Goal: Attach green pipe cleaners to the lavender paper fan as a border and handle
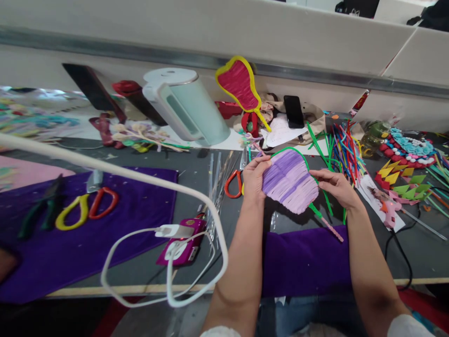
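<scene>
A fan-shaped craft piece (291,180), striped in lilac and purple with a green edge, is held above the dark table. My left hand (257,175) pinches its left edge between thumb and fingers. At the upper right edge, my right hand (335,185) pinches the green border. A green stem wrapped partly in pink (329,227) sticks out from the piece toward the lower right. Beneath it, a purple cloth (305,267) lies at the table's front edge, between my forearms.
Red-handled scissors (233,183) and silvery wires (219,206) lie left of my left hand. A white cable (196,194) arches over a magenta power bank (182,243). Behind stand a pale kettle (199,110) and a red-and-yellow craft piece (238,84). Colored stems (347,150) and a glue gun (389,210) are right.
</scene>
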`<state>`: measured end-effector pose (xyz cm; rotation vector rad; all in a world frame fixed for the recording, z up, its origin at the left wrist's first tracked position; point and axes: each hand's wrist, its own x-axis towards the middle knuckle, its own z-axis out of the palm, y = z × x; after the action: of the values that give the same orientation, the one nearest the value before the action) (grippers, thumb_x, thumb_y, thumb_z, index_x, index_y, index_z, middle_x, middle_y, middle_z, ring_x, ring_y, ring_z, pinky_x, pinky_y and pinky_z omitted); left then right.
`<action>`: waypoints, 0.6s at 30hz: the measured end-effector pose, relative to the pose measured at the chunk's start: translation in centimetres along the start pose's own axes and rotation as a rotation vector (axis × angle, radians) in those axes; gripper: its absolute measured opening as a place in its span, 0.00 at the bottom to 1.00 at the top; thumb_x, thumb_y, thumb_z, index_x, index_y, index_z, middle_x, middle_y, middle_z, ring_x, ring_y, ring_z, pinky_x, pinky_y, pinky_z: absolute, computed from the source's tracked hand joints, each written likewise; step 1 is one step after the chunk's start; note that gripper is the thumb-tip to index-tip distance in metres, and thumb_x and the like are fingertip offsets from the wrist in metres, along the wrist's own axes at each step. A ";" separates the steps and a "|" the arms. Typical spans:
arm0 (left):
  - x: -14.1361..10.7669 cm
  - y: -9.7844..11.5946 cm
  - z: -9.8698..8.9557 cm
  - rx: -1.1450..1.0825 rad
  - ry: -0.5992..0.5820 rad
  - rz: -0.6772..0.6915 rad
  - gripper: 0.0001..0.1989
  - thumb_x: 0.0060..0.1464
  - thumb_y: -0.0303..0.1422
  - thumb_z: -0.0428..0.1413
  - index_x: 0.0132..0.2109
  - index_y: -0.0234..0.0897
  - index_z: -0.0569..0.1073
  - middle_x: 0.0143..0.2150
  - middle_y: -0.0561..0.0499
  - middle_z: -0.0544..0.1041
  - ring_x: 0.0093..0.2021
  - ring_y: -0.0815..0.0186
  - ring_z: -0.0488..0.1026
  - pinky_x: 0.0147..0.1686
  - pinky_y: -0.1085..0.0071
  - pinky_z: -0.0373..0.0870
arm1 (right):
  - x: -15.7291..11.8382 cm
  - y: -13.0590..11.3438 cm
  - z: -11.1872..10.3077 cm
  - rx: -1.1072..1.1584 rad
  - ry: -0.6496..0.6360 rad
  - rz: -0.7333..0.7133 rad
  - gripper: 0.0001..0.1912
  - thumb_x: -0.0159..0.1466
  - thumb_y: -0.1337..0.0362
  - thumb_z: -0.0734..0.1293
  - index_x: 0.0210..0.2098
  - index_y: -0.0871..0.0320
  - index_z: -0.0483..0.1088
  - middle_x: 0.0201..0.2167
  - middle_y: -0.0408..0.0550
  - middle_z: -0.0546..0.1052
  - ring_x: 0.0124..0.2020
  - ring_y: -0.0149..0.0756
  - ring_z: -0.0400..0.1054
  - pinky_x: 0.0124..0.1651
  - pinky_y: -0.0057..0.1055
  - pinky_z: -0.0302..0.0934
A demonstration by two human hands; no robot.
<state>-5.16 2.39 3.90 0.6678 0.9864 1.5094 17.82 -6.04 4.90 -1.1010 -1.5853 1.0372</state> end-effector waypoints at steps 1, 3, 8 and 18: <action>0.0 0.0 0.0 0.000 0.000 0.002 0.10 0.29 0.29 0.66 0.26 0.37 0.78 0.24 0.55 0.76 0.25 0.72 0.68 0.28 0.75 0.64 | 0.0 0.0 0.0 -0.002 0.001 -0.005 0.18 0.62 0.60 0.68 0.52 0.50 0.75 0.44 0.47 0.77 0.46 0.39 0.68 0.51 0.39 0.59; 0.0 0.0 0.0 0.004 -0.001 0.009 0.10 0.29 0.29 0.66 0.27 0.37 0.78 0.25 0.55 0.76 0.25 0.71 0.68 0.29 0.74 0.64 | 0.0 0.1 0.0 -0.005 -0.001 -0.013 0.18 0.62 0.59 0.68 0.52 0.49 0.75 0.45 0.47 0.77 0.47 0.40 0.68 0.53 0.40 0.59; 0.1 0.0 -0.1 0.018 0.002 0.003 0.11 0.29 0.30 0.66 0.27 0.37 0.78 0.25 0.55 0.75 0.25 0.71 0.69 0.29 0.74 0.64 | 0.0 0.3 -0.1 -0.022 -0.047 -0.022 0.19 0.64 0.56 0.67 0.54 0.49 0.73 0.47 0.48 0.77 0.48 0.41 0.68 0.55 0.42 0.58; 0.2 0.0 0.0 -0.028 0.020 -0.043 0.10 0.27 0.28 0.65 0.25 0.38 0.78 0.24 0.55 0.76 0.24 0.72 0.68 0.26 0.76 0.64 | -0.3 -0.1 -0.4 -0.012 -0.109 -0.012 0.21 0.65 0.54 0.66 0.57 0.47 0.71 0.52 0.49 0.75 0.52 0.42 0.66 0.53 0.40 0.62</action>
<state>-5.18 2.58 3.88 0.6088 0.9870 1.4928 18.19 -6.29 5.03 -1.0571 -1.6847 1.0973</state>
